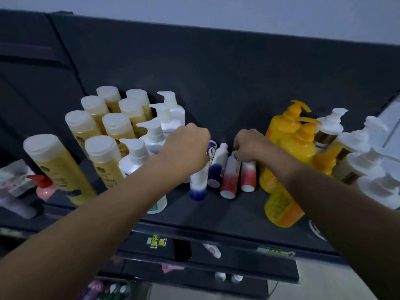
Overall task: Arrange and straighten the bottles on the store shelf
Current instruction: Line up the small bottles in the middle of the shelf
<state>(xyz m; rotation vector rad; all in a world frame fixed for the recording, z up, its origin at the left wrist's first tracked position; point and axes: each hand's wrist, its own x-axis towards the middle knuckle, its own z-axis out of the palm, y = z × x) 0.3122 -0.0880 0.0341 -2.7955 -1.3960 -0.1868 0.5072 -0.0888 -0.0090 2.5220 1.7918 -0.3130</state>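
Careful: your left hand [190, 146] grips a blue-and-white plastic tube [198, 187], right hand [249, 146] a red-and-white tube [230, 178]; neighbours may topple (tightly packed).

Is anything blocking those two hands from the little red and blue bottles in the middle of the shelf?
Nothing visible. The left hand is already on the blue-and-white bottles, and the right hand on the red-and-white bottles. Taller bottles only flank them.
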